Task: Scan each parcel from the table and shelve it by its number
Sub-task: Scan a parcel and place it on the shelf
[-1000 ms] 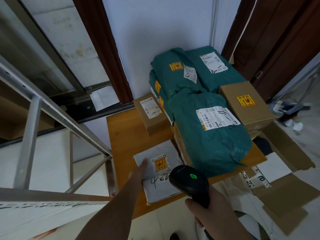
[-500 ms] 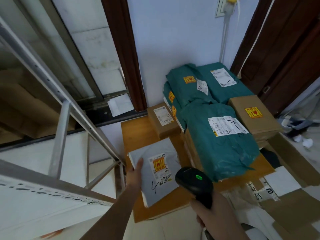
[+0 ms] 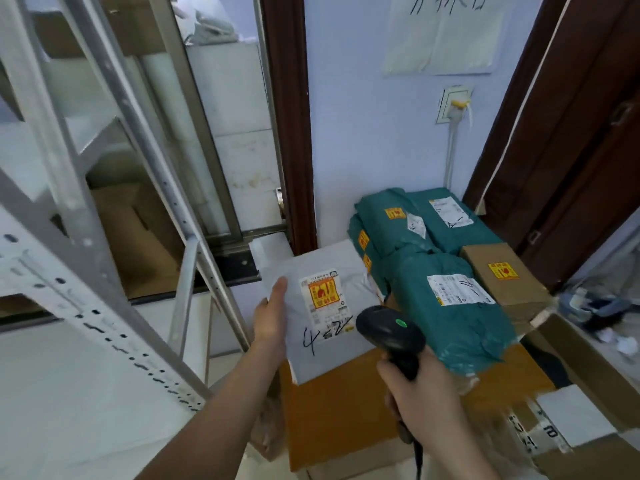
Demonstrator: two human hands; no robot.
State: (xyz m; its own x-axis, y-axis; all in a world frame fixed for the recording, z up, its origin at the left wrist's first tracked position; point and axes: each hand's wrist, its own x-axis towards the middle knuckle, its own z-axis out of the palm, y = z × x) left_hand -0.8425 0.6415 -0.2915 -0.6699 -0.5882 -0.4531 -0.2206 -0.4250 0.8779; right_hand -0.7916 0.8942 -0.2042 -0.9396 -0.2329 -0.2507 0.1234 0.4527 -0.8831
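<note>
My left hand (image 3: 272, 315) grips the left edge of a flat grey parcel (image 3: 323, 278), held lifted above the orange table (image 3: 332, 410). The parcel bears a label with a yellow-red sticker and a handwritten number in black marker. My right hand (image 3: 420, 393) holds a black barcode scanner (image 3: 389, 332) with a green light on top, just right of the parcel's lower corner. On the table lie several green bagged parcels (image 3: 450, 317) and a brown box (image 3: 498, 275) with a yellow sticker.
A grey metal shelf frame (image 3: 86, 258) fills the left side, with white shelf boards. Flattened cardboard and white paper (image 3: 571, 417) lie on the floor at the right. A dark wooden door frame (image 3: 294, 133) and a wall socket (image 3: 453, 105) stand behind the table.
My left hand has picked the grey parcel up off the table and raised it. The view has tilted upward. The scanner stays in my right hand beside it.
</note>
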